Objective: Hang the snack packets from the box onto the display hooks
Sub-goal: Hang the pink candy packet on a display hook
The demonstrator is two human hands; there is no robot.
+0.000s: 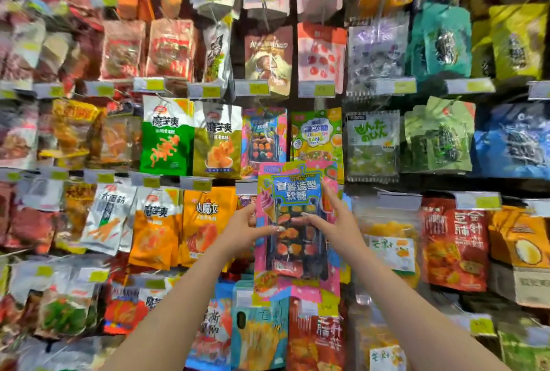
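One packet (pixel 297 192) is up, held against the middle of the snack wall. Its top edge sits just under the green-and-yellow bag (pixel 317 135) in the row above, and its foot overlaps the bags below.

Grip: left hand (pixel 245 229) pinches the left edge about halfway down, thumb on the front. The right hand (pixel 337 219) grips the right edge, thumb across the clear window, forefinger running up the side. Neither hand is free.

Handling, as I judge it:
- Light, thin glossy film, likely slick under the thumbs.
- Floppy through the body, a little stiffer along the sealed edges and the top strip.
- The sweets look small and sit in a dark tray. They are not fragile, but a hard squeeze on the window would dent it.
- Best hold is on the side seams, as now. From there I would shift up toward the top strip so the hang hole is taut when it meets a hook.
- The hole itself is too blurred to make out.

Count:
- Packets in hand: one.
- Hands on it: two.
- Matching packet (pixel 263 138), same pink-and-blue design, hanging up and left of mine: one that I can see.
- Grey price tag (pixel 246 187) just left of my packet's top: one, and whatever carries it is hidden.
- Rows of hanging bags in view: about five. Single bags are too many and too blurred to count.
- Box: none in view.
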